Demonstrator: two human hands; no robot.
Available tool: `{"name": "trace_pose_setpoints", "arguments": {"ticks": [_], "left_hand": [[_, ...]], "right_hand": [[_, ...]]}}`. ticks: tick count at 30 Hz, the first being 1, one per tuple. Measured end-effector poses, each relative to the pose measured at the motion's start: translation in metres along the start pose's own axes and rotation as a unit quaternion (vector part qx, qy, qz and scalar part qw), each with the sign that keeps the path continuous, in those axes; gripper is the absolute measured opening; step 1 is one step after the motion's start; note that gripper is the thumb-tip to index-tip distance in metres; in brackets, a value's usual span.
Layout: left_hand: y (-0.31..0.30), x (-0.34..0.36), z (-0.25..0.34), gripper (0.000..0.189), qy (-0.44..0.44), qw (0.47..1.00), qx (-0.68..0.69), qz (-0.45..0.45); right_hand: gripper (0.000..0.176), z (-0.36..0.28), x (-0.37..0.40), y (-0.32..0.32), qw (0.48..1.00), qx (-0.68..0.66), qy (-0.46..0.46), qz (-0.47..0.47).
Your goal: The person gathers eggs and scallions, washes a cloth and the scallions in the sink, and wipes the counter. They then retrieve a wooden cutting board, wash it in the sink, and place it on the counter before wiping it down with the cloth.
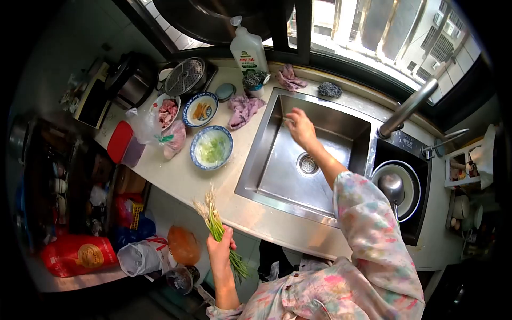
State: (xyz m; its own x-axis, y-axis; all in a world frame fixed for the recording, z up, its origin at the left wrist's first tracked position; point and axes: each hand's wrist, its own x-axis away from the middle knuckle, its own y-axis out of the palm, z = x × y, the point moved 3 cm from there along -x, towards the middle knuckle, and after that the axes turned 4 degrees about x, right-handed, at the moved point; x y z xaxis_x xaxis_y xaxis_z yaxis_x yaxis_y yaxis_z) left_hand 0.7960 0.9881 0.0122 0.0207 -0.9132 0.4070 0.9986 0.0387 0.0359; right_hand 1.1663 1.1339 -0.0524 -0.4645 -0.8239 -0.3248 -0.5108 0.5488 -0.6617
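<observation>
1. Left hand point(220, 249): at seven o'clock of the view, fingers clenched around a bundle of green stalks point(214, 223).
2. Bundle: gripped at mid-length, tilted; pale, rooty ends point towards twelve, thin green ends towards five. In the view its upper part crosses the near edge of the counter point(176, 173).
3. Right hand point(302, 130): at two o'clock, above the steel sink point(281, 173), arm reaching in from five. Fingers bent inward, apart from the bundle; whether anything is pinched between the fingertips cannot be told.
4. Sink: at three o'clock, with a round drain point(308, 164) in its floor.
5. Side basin point(413, 229): between three and four o'clock, containing a pale pot point(412, 198) with a metal ladle point(391, 186) in it.
6. Tap point(408, 109): between two and three o'clock.
7. Blue-rimmed bowl point(212, 148) holding pale green matter: between nine and ten o'clock, on the counter.
8. Patterned dish point(201, 110) with brown pieces: between ten and eleven, just beyond that bowl.
9. Raw meat point(168, 113): ten o'clock, in a container beside a clear plastic bag point(143, 125).
10. Red-lidded box point(127, 144): nine o'clock.
11. Pump bottle point(248, 52): twelve o'clock, upright, near the window.
12. Dark scourer point(329, 89): between one and two, on the ledge behind the sink.
</observation>
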Motion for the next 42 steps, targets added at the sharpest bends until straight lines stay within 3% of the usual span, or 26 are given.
{"name": "trace_pose_setpoints", "arguments": {"ticks": [4, 6, 8, 10, 12, 14, 15, 17, 18, 19, 20, 21, 22, 23, 25, 26, 29, 32, 36, 40, 42], "left_hand": [[-0.004, -0.044, 0.005, 0.015, -0.024, 0.999, 0.022, -0.011], [-0.011, -0.073, 0.006, 0.015, -0.015, 0.999, 0.023, -0.035], [-0.018, -0.093, 0.016, 0.015, -0.016, 0.999, 0.016, -0.035], [-0.034, -0.112, 0.02, 0.014, -0.013, 1.0, 0.005, -0.024], [-0.043, -0.128, 0.027, 0.013, -0.007, 1.0, 0.0, -0.025], [-0.047, -0.143, 0.035, 0.012, -0.001, 0.999, 0.002, -0.036], [-0.053, -0.15, 0.034, 0.012, -0.028, 0.999, 0.004, -0.032], [-0.062, -0.165, 0.031, 0.012, -0.076, 0.997, 0.013, -0.028], [-0.063, -0.17, 0.032, 0.012, -0.074, 0.996, 0.015, -0.04], [-0.063, -0.174, 0.034, 0.012, -0.07, 0.996, 0.017, -0.052], [-0.059, -0.178, 0.036, 0.012, -0.064, 0.995, 0.02, -0.067], [-0.055, -0.179, 0.036, 0.013, -0.066, 0.995, 0.023, -0.069], [-0.05, -0.178, 0.034, 0.013, -0.075, 0.994, 0.021, -0.078], [-0.043, -0.176, 0.033, 0.013, -0.082, 0.993, 0.019, -0.087], [-0.028, -0.165, 0.032, 0.014, -0.094, 0.989, 0.024, -0.108], [-0.02, -0.157, 0.033, 0.014, -0.095, 0.987, 0.032, -0.129], [-0.006, -0.132, 0.029, 0.015, -0.097, 0.981, 0.04, -0.165], [0.005, -0.111, 0.019, 0.014, -0.1, 0.978, 0.023, -0.181], [0.023, -0.08, 0.003, 0.015, -0.119, 0.972, -0.009, -0.203], [0.058, -0.045, -0.011, 0.015, -0.105, 0.957, -0.041, -0.266], [0.071, -0.03, -0.013, 0.015, -0.107, 0.949, -0.066, -0.29]], "right_hand": [[0.024, 0.031, -0.084, 0.034, 0.997, 0.034, 0.041, 0.051], [0.031, 0.03, -0.117, 0.041, 0.972, 0.1, -0.132, 0.167], [0.033, 0.085, -0.159, 0.084, 0.958, 0.128, -0.178, 0.187], [0.035, 0.065, -0.165, 0.077, 0.964, 0.258, 0.044, 0.042], [0.035, 0.068, -0.171, 0.075, 0.956, 0.292, 0.029, -0.025], [0.035, 0.039, -0.148, 0.052, 0.955, 0.28, 0.098, 0.003], [0.031, 0.022, -0.13, 0.037, 0.976, 0.103, 0.182, -0.057], [0.025, -0.001, -0.071, 0.007, 0.979, -0.117, 0.147, -0.076], [0.027, -0.035, -0.027, -0.01, 0.97, -0.164, 0.178, -0.023], [0.024, -0.063, 0.008, -0.028, 0.982, -0.147, 0.115, -0.042], [0.02, -0.07, 0.048, -0.032, 0.994, 0.019, -0.099, 0.05], [0.015, -0.099, 0.088, -0.026, 0.998, -0.017, -0.031, 0.058], [0.011, -0.124, 0.117, -0.013, 0.992, 0.002, -0.125, 0.001], [0.014, -0.134, 0.155, 0.022, 0.99, -0.105, -0.097, -0.018], [0.025, -0.17, 0.207, 0.054, 0.989, -0.006, -0.078, -0.123], [0.034, -0.175, 0.224, 0.065, 0.969, 0.119, -0.172, -0.129], [0.046, -0.156, 0.23, 0.061, 0.963, 0.158, -0.172, -0.132], [0.046, -0.112, 0.264, 0.011, 0.963, 0.243, -0.092, -0.073], [0.048, -0.061, 0.319, -0.083, 0.952, 0.285, 0.08, -0.074], [0.037, -0.013, 0.349, -0.144, 0.937, 0.317, 0.127, 0.07], [0.031, -0.021, 0.358, -0.177, 0.95, 0.256, 0.128, 0.128]]}}
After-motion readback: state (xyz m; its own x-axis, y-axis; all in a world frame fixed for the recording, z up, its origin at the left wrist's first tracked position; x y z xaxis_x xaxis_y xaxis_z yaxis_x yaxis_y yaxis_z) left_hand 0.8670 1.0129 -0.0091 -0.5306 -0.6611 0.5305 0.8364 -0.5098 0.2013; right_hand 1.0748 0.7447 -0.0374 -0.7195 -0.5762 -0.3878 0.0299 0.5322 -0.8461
